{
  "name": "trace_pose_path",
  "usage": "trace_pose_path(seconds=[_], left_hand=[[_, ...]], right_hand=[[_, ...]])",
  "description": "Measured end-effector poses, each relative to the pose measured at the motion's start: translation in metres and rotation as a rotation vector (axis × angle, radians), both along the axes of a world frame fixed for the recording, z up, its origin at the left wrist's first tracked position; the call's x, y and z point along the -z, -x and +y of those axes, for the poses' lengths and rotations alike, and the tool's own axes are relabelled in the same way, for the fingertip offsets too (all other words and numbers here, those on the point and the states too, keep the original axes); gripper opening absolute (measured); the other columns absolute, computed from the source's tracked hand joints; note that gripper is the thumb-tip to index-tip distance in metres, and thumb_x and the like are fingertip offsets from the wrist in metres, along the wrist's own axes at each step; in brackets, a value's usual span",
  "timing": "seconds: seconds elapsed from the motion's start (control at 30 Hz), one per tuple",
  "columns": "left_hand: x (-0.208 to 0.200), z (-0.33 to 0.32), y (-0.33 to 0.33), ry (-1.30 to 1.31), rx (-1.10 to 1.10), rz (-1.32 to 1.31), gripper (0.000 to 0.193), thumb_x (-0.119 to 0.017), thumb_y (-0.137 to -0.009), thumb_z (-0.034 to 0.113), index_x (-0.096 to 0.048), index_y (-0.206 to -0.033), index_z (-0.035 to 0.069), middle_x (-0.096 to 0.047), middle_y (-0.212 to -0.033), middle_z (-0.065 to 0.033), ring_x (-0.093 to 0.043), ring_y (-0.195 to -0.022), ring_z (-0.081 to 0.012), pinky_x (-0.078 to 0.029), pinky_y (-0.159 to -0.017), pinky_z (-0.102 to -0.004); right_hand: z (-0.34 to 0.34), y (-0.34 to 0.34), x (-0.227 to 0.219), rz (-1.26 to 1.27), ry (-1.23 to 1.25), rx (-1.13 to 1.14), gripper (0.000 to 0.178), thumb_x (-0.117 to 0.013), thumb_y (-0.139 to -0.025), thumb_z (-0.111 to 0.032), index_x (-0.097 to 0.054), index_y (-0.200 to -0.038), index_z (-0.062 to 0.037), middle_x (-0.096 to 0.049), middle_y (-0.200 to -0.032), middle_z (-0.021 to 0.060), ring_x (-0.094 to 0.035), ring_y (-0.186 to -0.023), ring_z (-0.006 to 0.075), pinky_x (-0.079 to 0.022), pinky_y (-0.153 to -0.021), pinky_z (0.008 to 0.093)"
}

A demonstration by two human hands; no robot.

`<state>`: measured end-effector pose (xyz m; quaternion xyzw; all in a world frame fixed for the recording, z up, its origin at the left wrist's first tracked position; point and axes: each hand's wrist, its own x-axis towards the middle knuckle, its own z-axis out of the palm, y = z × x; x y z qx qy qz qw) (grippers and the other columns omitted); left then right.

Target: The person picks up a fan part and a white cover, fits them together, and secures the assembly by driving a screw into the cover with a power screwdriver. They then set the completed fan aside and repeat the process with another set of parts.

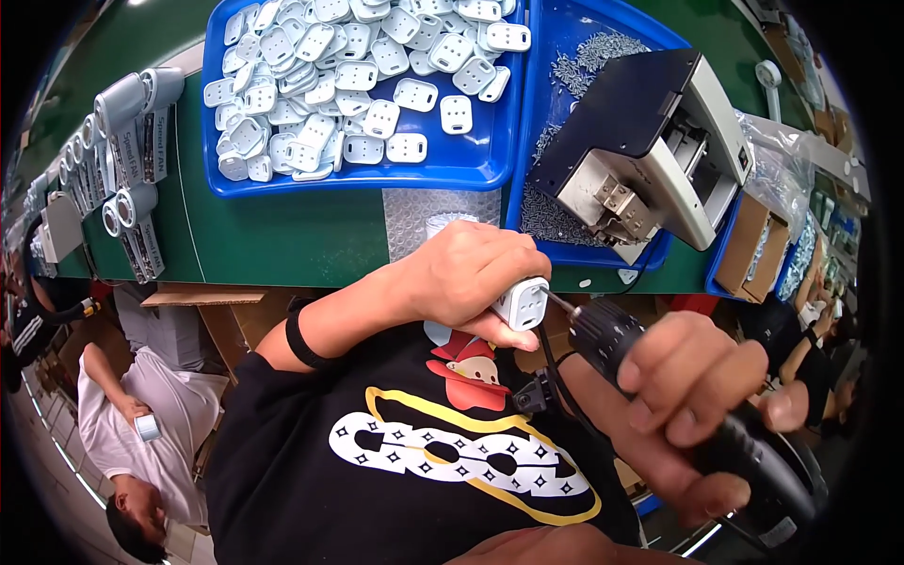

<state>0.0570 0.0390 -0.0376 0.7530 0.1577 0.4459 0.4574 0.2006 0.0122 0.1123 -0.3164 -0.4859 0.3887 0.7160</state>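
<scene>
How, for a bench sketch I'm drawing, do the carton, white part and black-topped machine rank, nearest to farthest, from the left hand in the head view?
1. White part: gripped in the left hand.
2. Machine: ahead and to the hand's right.
3. Carton: farther right, beyond the machine.

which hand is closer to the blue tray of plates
Left: the left hand is below the blue tray in the picture; the right hand, on a screwdriver, is lower and farther right.
</scene>
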Motion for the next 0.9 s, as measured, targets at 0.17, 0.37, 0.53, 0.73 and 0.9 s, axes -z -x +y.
trace_pose_path(seconds=[0.17,0.37,0.53,0.73,0.9], left_hand=[[0.003,-0.002,0.001,-0.023,-0.014,-0.015,0.057,-0.080,-0.079,0.047,-0.057,-0.099,0.000,-0.059,-0.076,-0.0079,-0.061,-0.059,-0.0257,-0.049,-0.050,-0.0343],[0.000,-0.001,-0.002,-0.021,-0.035,0.045,0.058,-0.081,-0.077,0.048,-0.057,-0.099,0.000,-0.058,-0.075,-0.0074,-0.061,-0.059,-0.0256,-0.048,-0.050,-0.0341],[-0.003,0.000,-0.003,-0.016,-0.023,0.040,0.058,-0.082,-0.076,0.048,-0.057,-0.099,0.001,-0.059,-0.076,-0.0073,-0.061,-0.059,-0.0256,-0.048,-0.050,-0.0339],[-0.002,0.003,-0.007,0.019,0.001,0.052,0.056,-0.081,-0.077,0.047,-0.057,-0.098,0.001,-0.060,-0.076,-0.0086,-0.064,-0.063,-0.0277,-0.052,-0.053,-0.0357],[-0.002,0.000,-0.001,0.008,-0.006,0.056,0.056,-0.080,-0.078,0.048,-0.057,-0.099,0.001,-0.060,-0.076,-0.0082,-0.064,-0.062,-0.0270,-0.051,-0.052,-0.0351]], right_hand=[[0.000,-0.006,0.001,-0.019,0.078,-0.050,0.046,-0.065,-0.095,-0.042,-0.045,-0.116,-0.0065,-0.050,-0.076,0.0017,-0.051,-0.058,0.0133,-0.046,-0.060,0.0300],[-0.004,-0.012,0.020,-0.077,-0.019,0.314,0.046,-0.063,-0.095,-0.042,-0.044,-0.119,-0.0077,-0.052,-0.077,0.0048,-0.052,-0.056,0.0162,-0.047,-0.057,0.0338],[0.023,-0.017,0.060,-0.269,0.068,0.573,0.039,-0.061,-0.093,-0.039,-0.051,-0.114,-0.0086,-0.052,-0.074,0.0056,-0.050,-0.055,0.0143,-0.044,-0.055,0.0318],[-0.005,-0.023,0.028,0.030,0.084,0.276,0.046,-0.063,-0.095,-0.042,-0.045,-0.120,-0.0091,-0.052,-0.073,0.0062,-0.052,-0.054,0.0159,-0.048,-0.054,0.0331],[-0.010,-0.021,-0.005,0.060,0.016,0.025,0.045,-0.067,-0.093,-0.040,-0.048,-0.116,-0.0066,-0.052,-0.074,0.0021,-0.053,-0.055,0.0123,-0.046,-0.057,0.0275]])
